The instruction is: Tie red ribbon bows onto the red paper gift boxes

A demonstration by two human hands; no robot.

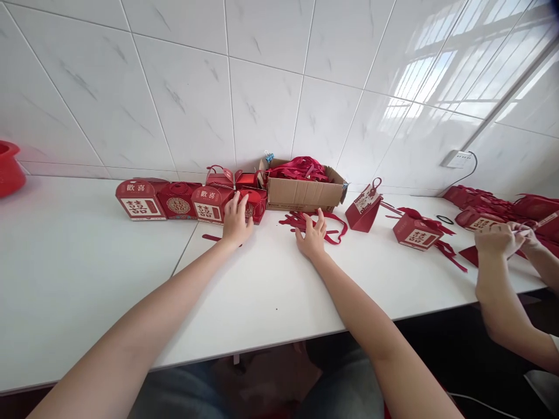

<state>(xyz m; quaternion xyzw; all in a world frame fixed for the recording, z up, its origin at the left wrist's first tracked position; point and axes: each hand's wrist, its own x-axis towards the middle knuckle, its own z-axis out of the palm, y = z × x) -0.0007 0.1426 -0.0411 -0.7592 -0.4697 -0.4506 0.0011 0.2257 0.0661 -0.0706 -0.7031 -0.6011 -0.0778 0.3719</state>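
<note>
My left hand [238,221], fingers apart, reaches to the front of a red box [257,203] at the right end of a row of red gift boxes [178,201]. Its fingertips lie against that end of the row. My right hand [312,234] is spread on the white table, its fingers at a small pile of red ribbons [297,220]. A ribbon loop extends to the right of it. Behind the hands stands a cardboard box [301,194] full of dark red ribbon [299,169].
A triangular red box [364,210] and a ribboned red box [417,231] stand to the right. Farther right, another person's hands [502,240] work near a heap of red boxes [483,203]. A red tub [11,169] sits far left; the table's front edge [262,348] is near me.
</note>
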